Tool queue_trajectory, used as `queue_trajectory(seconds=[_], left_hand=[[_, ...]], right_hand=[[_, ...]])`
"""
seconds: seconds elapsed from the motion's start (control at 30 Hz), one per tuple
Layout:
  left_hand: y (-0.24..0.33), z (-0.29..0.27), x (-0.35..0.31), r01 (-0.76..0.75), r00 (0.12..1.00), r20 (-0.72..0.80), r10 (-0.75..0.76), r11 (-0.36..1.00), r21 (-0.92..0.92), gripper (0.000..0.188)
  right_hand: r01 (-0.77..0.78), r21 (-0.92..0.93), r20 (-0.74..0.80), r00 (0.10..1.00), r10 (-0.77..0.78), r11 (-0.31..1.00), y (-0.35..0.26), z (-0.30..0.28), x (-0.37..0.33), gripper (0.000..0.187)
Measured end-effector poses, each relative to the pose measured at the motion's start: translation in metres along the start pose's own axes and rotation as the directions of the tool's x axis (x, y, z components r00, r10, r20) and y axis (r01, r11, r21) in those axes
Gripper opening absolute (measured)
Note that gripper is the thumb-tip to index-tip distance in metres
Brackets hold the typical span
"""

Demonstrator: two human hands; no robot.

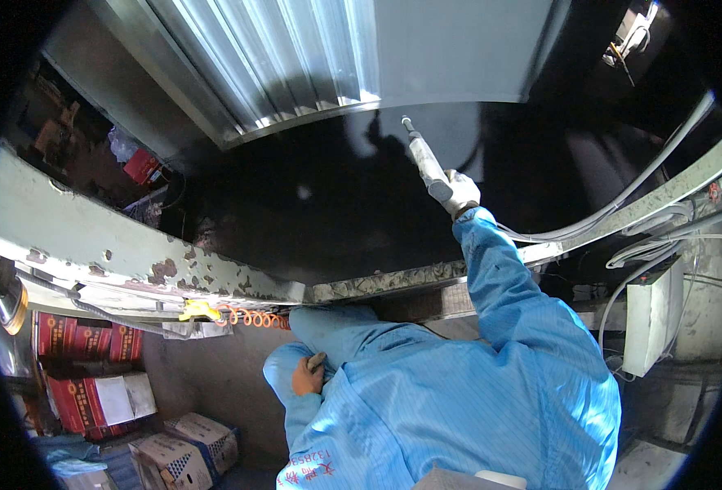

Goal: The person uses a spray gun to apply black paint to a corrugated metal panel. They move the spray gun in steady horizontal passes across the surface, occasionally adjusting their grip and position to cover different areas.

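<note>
My right hand [464, 193], in a pale glove, is stretched out ahead and wrapped round the grip of a long, light-grey spray gun [428, 162]. The gun's narrow nozzle points away, up and slightly left, over a dark opening. Beyond it hangs a pale metal panel [450, 57], with a ribbed metal sheet [279, 57] to its left. Down by my blue-clad thigh rests my left hand [308, 376], its fingers curled in. A small greyish shape shows at its upper edge; I cannot make out whether it is held.
A chipped, pale metal ledge [157, 265] curves across ahead of my legs. A grey hose [622, 200] runs along the right. An orange coiled air line [251, 317] with a yellow fitting hangs at left. Red cartons [79, 400] and white boxes [173, 457] stand lower left.
</note>
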State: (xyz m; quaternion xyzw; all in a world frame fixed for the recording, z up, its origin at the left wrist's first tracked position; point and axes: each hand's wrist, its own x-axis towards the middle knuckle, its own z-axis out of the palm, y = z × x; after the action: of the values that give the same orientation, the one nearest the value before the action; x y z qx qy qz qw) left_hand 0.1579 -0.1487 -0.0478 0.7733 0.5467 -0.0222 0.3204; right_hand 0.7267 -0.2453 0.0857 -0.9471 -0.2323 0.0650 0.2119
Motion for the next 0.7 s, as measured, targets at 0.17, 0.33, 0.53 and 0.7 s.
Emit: queue_trajectory(seconds=[0.17, 0.33, 0.53, 0.7], left_hand=[[0.008, -0.002, -0.001, 0.036, 0.999, 0.008, -0.036, 0.999, -0.007, 0.039], [0.002, 0.0, 0.001, 0.017, 0.999, 0.037, -0.016, 0.999, -0.027, 0.037], [0.014, -0.008, -0.007, 0.06, 0.997, 0.045, -0.056, 0.995, -0.081, 0.034], [0.021, -0.013, -0.009, 0.051, 0.999, 0.02, -0.05, 0.995, -0.081, 0.034]], right_hand=[[0.049, 0.01, -0.011, 0.999, -0.049, 0.999, 0.0, 0.021, 0.023, 0.06], [0.24, -0.044, -0.102, 0.965, -0.243, 0.97, 0.011, 0.057, 0.057, 0.052], [0.293, -0.04, -0.095, 0.951, -0.296, 0.955, -0.016, 0.046, 0.056, 0.039], [0.316, -0.053, -0.078, 0.944, -0.32, 0.947, -0.014, 0.05, 0.056, 0.038]])
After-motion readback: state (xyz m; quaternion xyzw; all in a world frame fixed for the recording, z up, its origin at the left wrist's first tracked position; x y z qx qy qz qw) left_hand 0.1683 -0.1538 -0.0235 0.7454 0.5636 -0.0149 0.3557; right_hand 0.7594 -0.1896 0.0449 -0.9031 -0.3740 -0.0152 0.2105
